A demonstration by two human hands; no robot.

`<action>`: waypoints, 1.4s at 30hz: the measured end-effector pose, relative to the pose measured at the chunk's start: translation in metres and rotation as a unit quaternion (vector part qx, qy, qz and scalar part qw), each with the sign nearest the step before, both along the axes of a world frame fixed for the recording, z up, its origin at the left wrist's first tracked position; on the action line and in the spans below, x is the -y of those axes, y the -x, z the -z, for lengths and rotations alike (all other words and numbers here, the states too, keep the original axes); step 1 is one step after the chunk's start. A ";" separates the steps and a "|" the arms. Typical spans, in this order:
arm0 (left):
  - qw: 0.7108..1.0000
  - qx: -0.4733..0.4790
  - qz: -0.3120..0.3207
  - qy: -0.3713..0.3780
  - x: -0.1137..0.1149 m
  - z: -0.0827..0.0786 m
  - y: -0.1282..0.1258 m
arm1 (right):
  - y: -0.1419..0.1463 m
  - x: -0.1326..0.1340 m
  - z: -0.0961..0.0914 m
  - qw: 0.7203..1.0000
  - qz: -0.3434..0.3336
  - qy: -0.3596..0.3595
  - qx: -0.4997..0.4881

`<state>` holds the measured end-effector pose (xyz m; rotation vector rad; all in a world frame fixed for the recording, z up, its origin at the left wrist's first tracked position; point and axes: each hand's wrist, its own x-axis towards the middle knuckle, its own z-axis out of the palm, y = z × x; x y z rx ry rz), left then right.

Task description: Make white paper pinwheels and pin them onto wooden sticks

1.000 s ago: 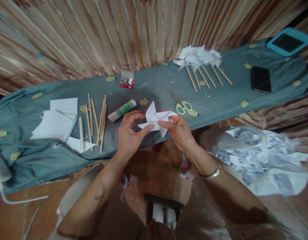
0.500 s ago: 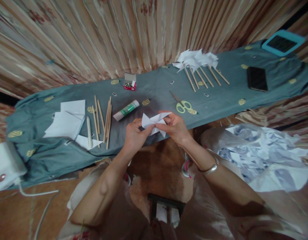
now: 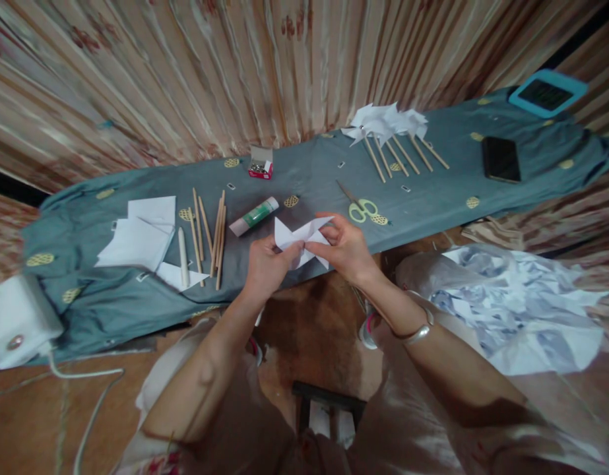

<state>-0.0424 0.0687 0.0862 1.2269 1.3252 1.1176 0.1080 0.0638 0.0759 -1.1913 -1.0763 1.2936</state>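
Presently in hand: a folded white paper (image 3: 290, 239) with pointed arms, between both hands at the middle of the near edge of the table (image 3: 304, 171).
Left hand (image 3: 267, 264): its grip is clamped on the paper's left side, thumb on top.
Right hand (image 3: 351, 249): its grip is pinched on the right side, thumb pointing inward.
Paper's centre: right at the thumb tips, which meet or nearly meet there; neither hand is clearly nearer.
Paper's axis: no clear long one; one point aims toward the far left corner, another toward the far right.
Red box (image 3: 257, 173): open, small metal pieces inside, near the far edge, left of middle; the left hand is nearer.
Loose sticks (image 3: 221, 247): left of the left hand, long axes running roughly from far edge to near.
Printed tube (image 3: 255, 216): slanted between sticks and paper.
Scissors (image 3: 357, 202): beyond the right hand, tips toward the far edge.
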 end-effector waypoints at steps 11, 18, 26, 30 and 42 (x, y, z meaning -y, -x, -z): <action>0.962 0.247 -0.086 0.075 -0.002 -0.007 0.004 | 0.005 0.026 -0.036 0.916 0.057 -0.237 0.319; 0.958 0.265 -0.078 0.075 0.001 -0.007 0.008 | 0.016 0.023 -0.027 0.917 0.052 -0.219 0.330; 0.960 0.258 -0.080 0.069 0.002 -0.008 0.014 | 0.024 0.015 -0.024 0.958 0.051 -0.165 0.229; 0.965 0.239 -0.086 0.060 0.003 -0.006 0.017 | 0.029 0.012 -0.022 0.966 0.051 -0.151 0.204; 0.969 0.226 -0.080 0.052 0.004 -0.003 0.022 | 0.038 0.007 -0.017 0.983 0.051 -0.112 0.139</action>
